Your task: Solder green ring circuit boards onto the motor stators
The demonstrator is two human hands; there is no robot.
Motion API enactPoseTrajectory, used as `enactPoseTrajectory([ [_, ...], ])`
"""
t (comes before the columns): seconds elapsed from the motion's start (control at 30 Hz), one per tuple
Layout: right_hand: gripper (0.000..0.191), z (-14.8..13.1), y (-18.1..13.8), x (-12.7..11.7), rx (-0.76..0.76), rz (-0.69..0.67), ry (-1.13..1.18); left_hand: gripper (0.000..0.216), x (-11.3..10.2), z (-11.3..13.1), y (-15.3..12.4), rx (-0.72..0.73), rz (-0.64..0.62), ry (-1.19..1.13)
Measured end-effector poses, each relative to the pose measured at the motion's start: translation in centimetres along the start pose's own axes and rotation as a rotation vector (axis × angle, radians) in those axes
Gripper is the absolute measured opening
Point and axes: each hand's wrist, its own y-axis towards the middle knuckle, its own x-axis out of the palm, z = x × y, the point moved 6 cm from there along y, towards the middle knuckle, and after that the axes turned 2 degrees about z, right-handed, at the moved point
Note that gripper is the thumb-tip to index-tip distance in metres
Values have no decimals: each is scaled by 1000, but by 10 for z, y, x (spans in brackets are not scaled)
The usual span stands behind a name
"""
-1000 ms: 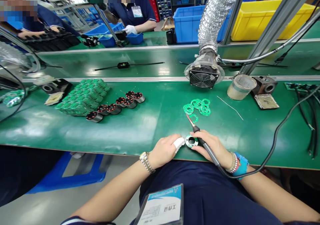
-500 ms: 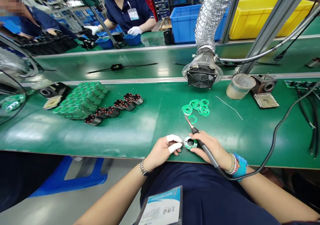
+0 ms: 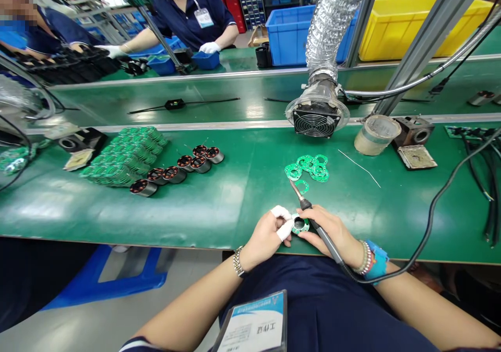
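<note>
My right hand (image 3: pixel 332 229) is closed round a soldering iron (image 3: pixel 325 237), whose metal tip points up and away from me. Its thumb and fingertips also rest on the right side of a ring-shaped circuit board (image 3: pixel 305 226) near the bench's front edge. White finger cots cover the thumb and forefinger of my left hand (image 3: pixel 270 232), pinched at the ring's left edge. Whether a small part sits between those fingertips I cannot make out. Just beyond lie several loose green ring boards (image 3: pixel 313 167). A thin length of solder wire (image 3: pixel 359 167) lies to their right.
Stacked green boards (image 3: pixel 125 156) and several copper-wound motor stators (image 3: pixel 174 174) stand at the left. A fan on a foil duct (image 3: pixel 316 122) hangs ahead. A round tub (image 3: pixel 376 135) and an iron stand (image 3: pixel 415 138) are at the right. The iron's cable (image 3: pixel 426 221) crosses my right forearm.
My left hand has moved right and its fingertips now meet the ring board. My right hand and the iron have barely moved. Across the bench, a co-worker's gloved hand has shifted left.
</note>
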Motion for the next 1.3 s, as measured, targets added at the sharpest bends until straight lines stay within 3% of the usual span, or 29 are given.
enactPoseTrajectory([
  [0.17,29,0,-3,3,18,0,-2,31,5,-3,-1,-90,36,-208],
  [0.3,37,0,-3,-6,28,13,-15,35,-7,5,-1,-51,-6,16],
  [0.43,33,23,3,-59,101,195,-228,68,-5,20,-1,176,-56,465],
  [0.57,28,66,9,-135,164,436,-608,48,8,23,3,304,-121,669],
  [0.63,23,85,12,-157,146,427,-708,44,4,21,13,282,-145,666],
  [0.7,17,96,14,-169,136,419,-716,46,-12,25,34,241,-115,655],
  [0.77,14,96,14,-170,129,432,-686,48,-40,37,68,217,6,687],
  [0.9,13,84,11,-156,125,414,-580,52,-112,83,160,194,390,909],
  [1.03,21,86,5,-147,71,402,-532,52,-167,113,253,63,579,891],
  [1.17,23,100,-1,-150,131,432,-517,57,-194,113,312,-24,682,877],
  [1.3,21,102,1,-149,178,430,-494,65,-203,97,328,-82,728,866],
])
